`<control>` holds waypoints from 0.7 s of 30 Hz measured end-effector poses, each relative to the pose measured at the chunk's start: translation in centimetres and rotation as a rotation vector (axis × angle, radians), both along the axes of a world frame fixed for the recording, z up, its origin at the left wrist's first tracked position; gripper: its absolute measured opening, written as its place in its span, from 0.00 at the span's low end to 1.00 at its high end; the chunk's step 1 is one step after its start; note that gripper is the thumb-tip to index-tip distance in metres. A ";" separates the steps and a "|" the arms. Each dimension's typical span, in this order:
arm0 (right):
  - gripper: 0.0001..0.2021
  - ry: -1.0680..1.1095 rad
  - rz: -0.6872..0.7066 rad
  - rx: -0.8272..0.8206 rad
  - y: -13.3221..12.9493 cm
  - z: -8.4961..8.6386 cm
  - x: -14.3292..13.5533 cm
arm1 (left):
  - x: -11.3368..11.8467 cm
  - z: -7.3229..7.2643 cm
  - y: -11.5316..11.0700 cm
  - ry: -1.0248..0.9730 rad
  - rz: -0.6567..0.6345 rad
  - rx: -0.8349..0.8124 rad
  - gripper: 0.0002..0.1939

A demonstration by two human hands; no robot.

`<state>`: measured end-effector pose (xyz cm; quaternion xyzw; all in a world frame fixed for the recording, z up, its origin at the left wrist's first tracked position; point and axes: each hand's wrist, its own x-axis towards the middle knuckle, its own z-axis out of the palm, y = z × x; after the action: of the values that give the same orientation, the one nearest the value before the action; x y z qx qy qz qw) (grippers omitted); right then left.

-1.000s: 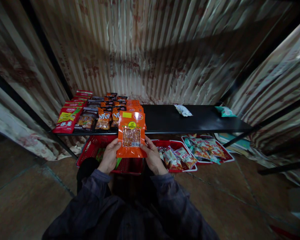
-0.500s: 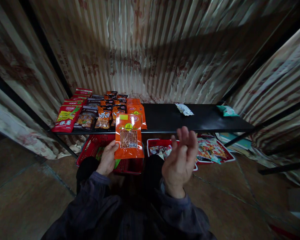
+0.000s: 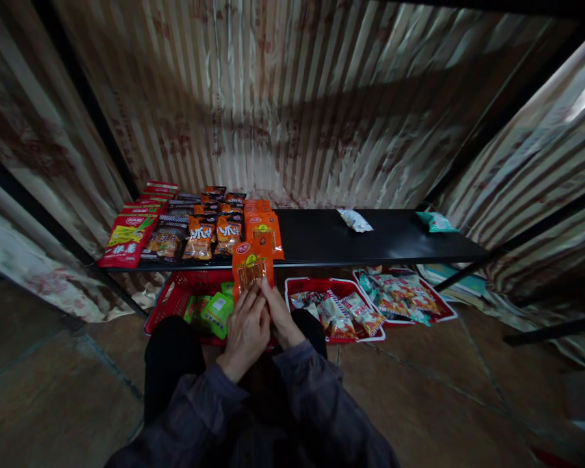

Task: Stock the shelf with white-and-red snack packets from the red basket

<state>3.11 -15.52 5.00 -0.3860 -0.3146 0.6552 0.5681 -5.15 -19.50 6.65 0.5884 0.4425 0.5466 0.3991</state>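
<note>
An orange snack packet (image 3: 252, 259) is held upright between my hands, in front of the shelf's front edge. My left hand (image 3: 248, 328) lies against its lower front, fingers together. From the right, my right hand (image 3: 279, 313) grips the packet's lower right part, its fingers partly hidden behind my left hand. More orange packets (image 3: 264, 229) stand just behind on the black shelf (image 3: 312, 237). Left of them are orange and black bags (image 3: 199, 235), dark bags (image 3: 163, 239) and red bags (image 3: 129, 235) in rows.
A white packet (image 3: 355, 220) and a teal packet (image 3: 436, 221) lie on the shelf's right part. Below are a red basket (image 3: 175, 286) with green packets (image 3: 218, 313), and two red baskets (image 3: 316, 283) (image 3: 446, 314) of snack bags. Black posts (image 3: 85, 91) flank the shelf.
My right hand has come down and left from the air onto the orange packet. My left hand has shifted right across its front. The packet sits slightly lower and is tilted.
</note>
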 end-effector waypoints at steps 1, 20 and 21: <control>0.19 0.073 -0.003 -0.042 -0.1 -0.1 0.2 | -0.1 0.1 -0.2 0.005 -0.031 0.009 0.15; 0.16 0.221 0.129 -0.106 -1.0 -1.1 3.9 | -4.0 0.8 5.2 -0.662 -0.091 -0.440 0.19; 0.16 0.215 0.115 -0.093 -0.8 -1.1 4.0 | -4.0 0.7 5.1 -0.662 -0.082 -0.437 0.20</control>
<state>7.10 -16.36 3.87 -0.3209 -0.2425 0.7381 0.5417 -9.17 -14.39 7.39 0.2989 0.3719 0.5833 0.6573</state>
